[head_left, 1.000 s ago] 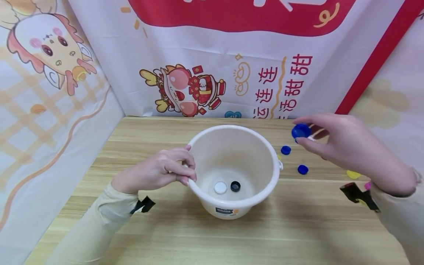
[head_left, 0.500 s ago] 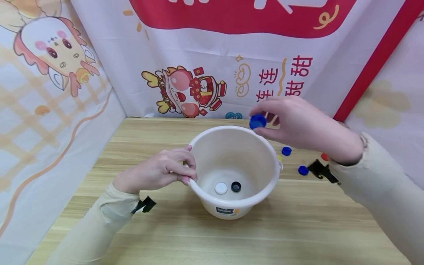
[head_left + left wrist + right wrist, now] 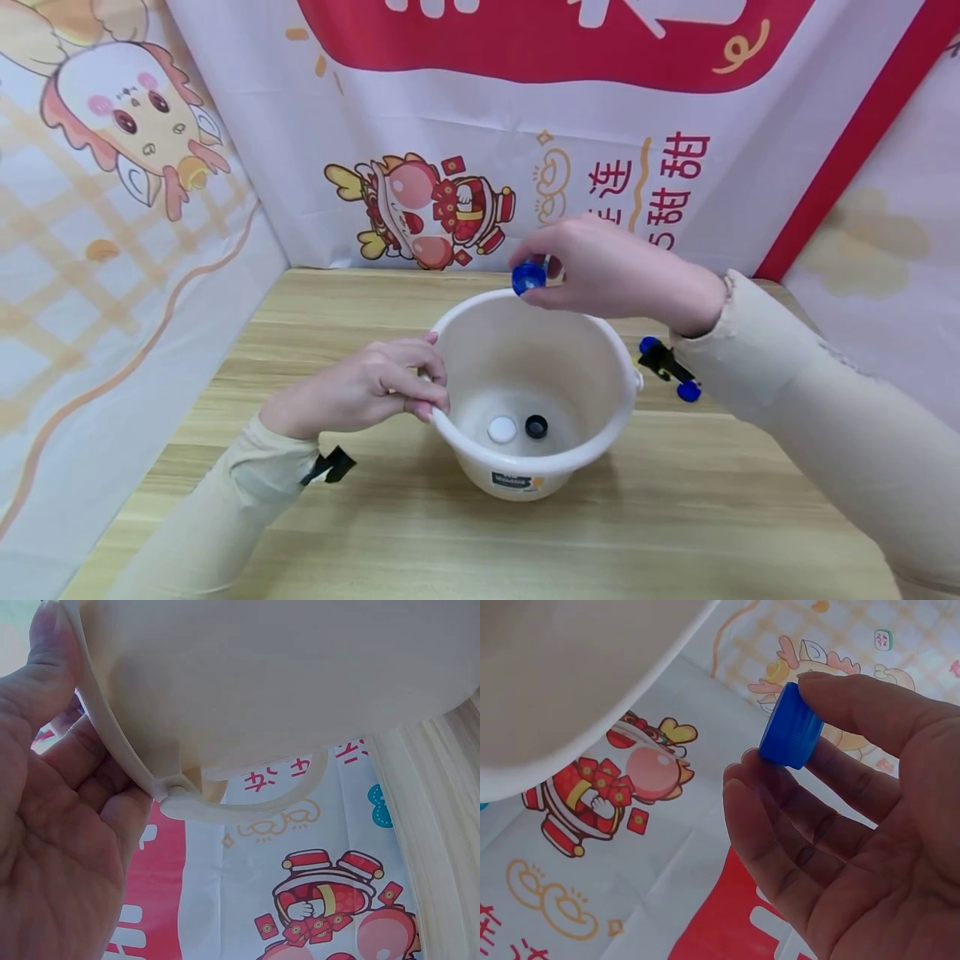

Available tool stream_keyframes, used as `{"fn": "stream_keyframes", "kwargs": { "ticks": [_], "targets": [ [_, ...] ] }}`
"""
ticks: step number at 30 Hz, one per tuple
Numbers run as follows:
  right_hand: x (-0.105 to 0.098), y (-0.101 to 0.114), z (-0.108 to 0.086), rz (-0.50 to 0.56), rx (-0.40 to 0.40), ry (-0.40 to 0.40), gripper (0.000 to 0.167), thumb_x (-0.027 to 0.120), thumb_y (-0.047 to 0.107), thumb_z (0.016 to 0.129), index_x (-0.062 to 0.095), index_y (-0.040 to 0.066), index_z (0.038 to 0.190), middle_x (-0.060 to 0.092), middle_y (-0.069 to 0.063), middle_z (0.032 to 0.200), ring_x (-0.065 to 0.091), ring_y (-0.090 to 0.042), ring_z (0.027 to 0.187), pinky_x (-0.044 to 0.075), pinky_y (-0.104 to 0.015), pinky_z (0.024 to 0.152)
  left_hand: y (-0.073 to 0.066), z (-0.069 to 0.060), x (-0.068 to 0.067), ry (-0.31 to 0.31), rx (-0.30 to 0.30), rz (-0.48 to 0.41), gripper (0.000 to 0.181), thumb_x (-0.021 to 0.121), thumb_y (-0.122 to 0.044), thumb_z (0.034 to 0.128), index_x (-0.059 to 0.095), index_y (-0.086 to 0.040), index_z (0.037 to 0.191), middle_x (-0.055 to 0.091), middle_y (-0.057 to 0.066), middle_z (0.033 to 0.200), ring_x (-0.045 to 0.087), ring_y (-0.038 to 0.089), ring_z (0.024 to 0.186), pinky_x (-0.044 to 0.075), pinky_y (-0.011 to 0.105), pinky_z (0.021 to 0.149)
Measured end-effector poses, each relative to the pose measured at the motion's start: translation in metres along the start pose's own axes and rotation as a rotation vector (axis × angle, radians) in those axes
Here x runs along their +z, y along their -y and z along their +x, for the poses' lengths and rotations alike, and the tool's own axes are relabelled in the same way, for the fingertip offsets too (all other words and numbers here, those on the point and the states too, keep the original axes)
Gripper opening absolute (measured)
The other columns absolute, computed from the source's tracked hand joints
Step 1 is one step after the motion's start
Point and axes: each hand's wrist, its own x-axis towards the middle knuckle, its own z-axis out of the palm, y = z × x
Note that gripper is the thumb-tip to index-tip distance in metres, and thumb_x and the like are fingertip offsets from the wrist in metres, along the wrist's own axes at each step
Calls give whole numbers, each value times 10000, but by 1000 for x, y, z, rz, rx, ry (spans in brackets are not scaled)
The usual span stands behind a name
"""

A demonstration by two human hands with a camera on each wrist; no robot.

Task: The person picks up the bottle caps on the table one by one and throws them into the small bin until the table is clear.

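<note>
Moved left since prev. frame: ribbed round blue plastic cap (image 3: 791,727), now by far rim of smooth off-white plastic bucket (image 3: 517,350), pinched by R hand (image 3: 600,271); height over rim hard to tell. L hand (image 3: 367,383), well apart, grips bucket's left rim. Bucket floor: flat round white cap (image 3: 502,429) beside hollow round black cap (image 3: 536,427). Label (image 3: 513,481) too small to read. R of bucket, on wood-grain table (image 3: 375,533): two round blue caps (image 3: 688,391), one part-hidden by black wrist mount (image 3: 663,360).

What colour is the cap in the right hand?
The cap is blue; it shows best in the right wrist view.
</note>
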Motion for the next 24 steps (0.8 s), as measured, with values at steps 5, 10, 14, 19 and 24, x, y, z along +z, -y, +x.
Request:
{"fn": "stream_keyframes", "kwargs": {
  "ticks": [5, 10, 14, 19, 24],
  "targets": [
    [5, -3, 7, 6, -36, 9, 291, 796, 194, 858, 723, 141, 1135, 697, 10, 974, 631, -160, 859, 564, -331, 789, 1, 0, 1, -1, -5, 0, 171, 767, -107, 845, 789, -145, 1010, 640, -55, 993, 578, 127, 995, 308, 500, 1146],
    [6, -4, 9, 12, -52, 11, 285, 793, 193, 861, 720, 138, 1131, 696, 9, 963, 628, -161, 854, 560, -330, 784, 2, -1, 1, 0, -1, -5, 163, 761, -135, 855, 789, -141, 1015, 640, -53, 995, 579, 125, 997, 306, 496, 1147],
    [7, -6, 10, 17, -54, 13, 284, 793, 187, 862, 719, 131, 1130, 695, 6, 962, 623, -164, 851, 557, -331, 780, 2, -1, 2, 0, 12, -13, 162, 762, -135, 855, 787, -136, 1015, 643, -48, 994, 581, 132, 994, 307, 510, 1143],
    [7, -8, 10, 21, -37, 18, 290, 794, 193, 861, 721, 136, 1136, 697, 3, 965, 633, -196, 874, 557, -338, 787, 2, -1, 2, 1, 8, -8, 155, 754, -156, 861, 788, -140, 1011, 641, -52, 993, 582, 125, 992, 308, 510, 1144],
    [8, -10, 12, 20, -24, 21, 289, 793, 208, 863, 722, 147, 1136, 698, 7, 967, 634, -192, 875, 560, -331, 783, 2, -1, 2, -4, 10, -9, 151, 737, -179, 875, 788, -136, 1010, 645, -47, 992, 585, 132, 996, 314, 506, 1143]
  ]
}}
